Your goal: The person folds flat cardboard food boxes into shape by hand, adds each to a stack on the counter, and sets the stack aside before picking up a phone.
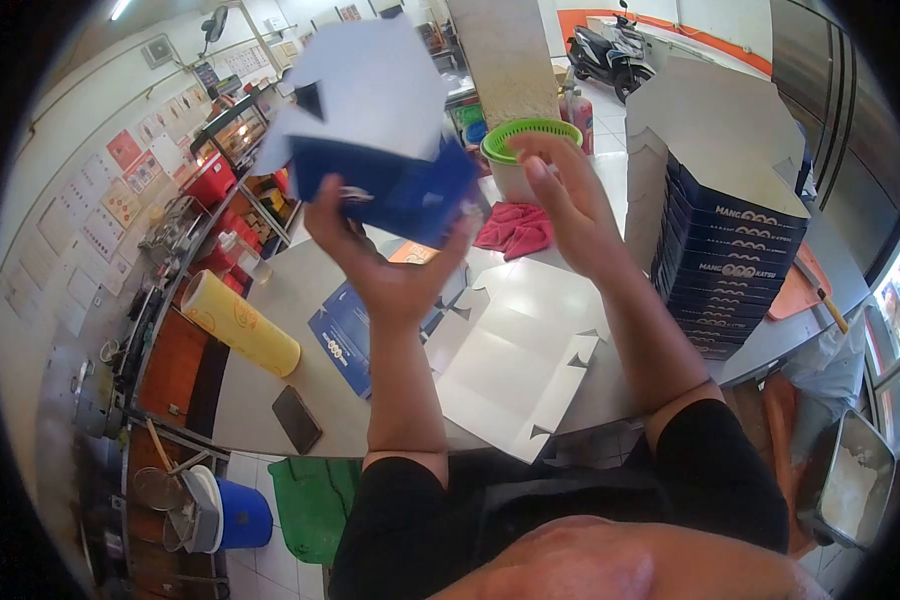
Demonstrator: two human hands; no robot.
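Observation:
My left hand [390, 270] grips a partly folded blue and white cardboard box [370, 180] from below, raised above the table and slightly blurred. To its right my right hand [570, 205] is up and apart from the box, fingers spread, holding nothing. Below both hands a flat box blank [520, 345] lies white side up, with cut slots along its edges. Under its left side lies another blank [342, 335], blue printed side up. A tall stack of folded blue boxes [725, 270] stands right of my right forearm, with open white lids on top.
On the table [245, 400] are a yellow roll [240, 322], a dark phone [297, 420], a red cloth [513, 230] and a white tub with a green basket [530, 140]. An orange board with a knife [805, 280] lies behind the stack. A pillar [505, 60] rises beyond.

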